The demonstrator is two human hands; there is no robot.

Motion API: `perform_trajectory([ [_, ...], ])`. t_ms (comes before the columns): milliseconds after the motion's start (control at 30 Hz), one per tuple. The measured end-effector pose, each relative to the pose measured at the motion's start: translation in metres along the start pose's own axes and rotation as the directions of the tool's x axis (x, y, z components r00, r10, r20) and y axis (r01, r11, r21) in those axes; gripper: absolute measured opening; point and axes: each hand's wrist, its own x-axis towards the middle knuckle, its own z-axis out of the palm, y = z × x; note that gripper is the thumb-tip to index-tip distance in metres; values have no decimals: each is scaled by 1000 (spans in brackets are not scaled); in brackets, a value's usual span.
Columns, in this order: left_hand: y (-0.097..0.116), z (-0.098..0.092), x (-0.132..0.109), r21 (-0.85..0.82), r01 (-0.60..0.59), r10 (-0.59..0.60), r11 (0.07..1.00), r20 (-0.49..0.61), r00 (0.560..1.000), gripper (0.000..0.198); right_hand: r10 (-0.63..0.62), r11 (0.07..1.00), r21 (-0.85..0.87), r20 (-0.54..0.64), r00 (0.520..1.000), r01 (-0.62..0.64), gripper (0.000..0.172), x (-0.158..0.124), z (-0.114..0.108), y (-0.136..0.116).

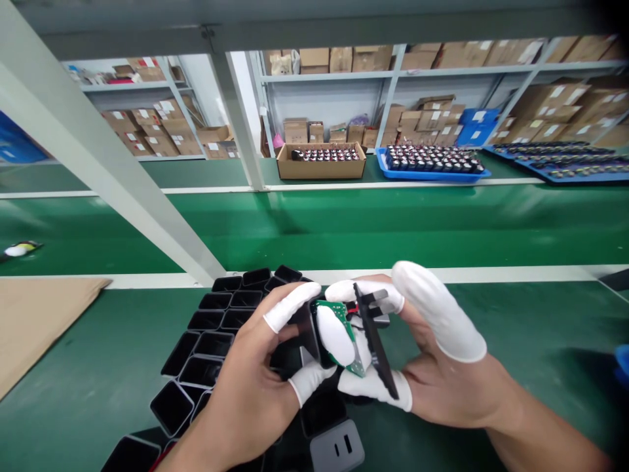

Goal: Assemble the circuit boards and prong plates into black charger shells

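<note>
My left hand [255, 367], with white finger cots on its fingertips, grips a black charger housing [314, 337] tilted on its side. A green circuit board [361, 367] with a white oval pad [337, 335] on it sits partly inside the housing's mouth. My right hand [432, 360], also in white finger cots, pinches a black end plate with plug prongs [373, 341] by its edges. Red and dark wires run between plate and board. Under my hands stand several open black housings [206, 370], and a grey housing with port slots [337, 447] lies nearest me.
A cardboard sheet [44, 321] lies at the left. A white post [122, 151] slants across the left side. Beyond the green conveyor belt [393, 229] stand a cardboard box [322, 169] and blue trays [432, 174] of parts. Shelves with cartons [314, 60] line the back.
</note>
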Motion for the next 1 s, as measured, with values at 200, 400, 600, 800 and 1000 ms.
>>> perform_trajectory([
  [200,-2,0,1,51,-46,48,998,-22,999,65,10,999,44,-13,1000,-9,108,-4,0,3],
  [400,-3,0,1,-2,-8,8,1000,2,1000,67,33,996,88,-35,999,-30,107,-3,4,5],
  [600,-2,1,3,-31,2,-2,1000,7,1000,69,3,1000,30,-5,1000,-3,103,-2,1,5],
  [800,-2,0,1,18,22,-22,1000,18,1000,70,68,997,19,6,998,-68,101,0,0,-1],
  [1000,-3,-1,1,9,40,-40,999,8,999,65,131,991,25,19,991,-131,100,-3,-3,-4],
])
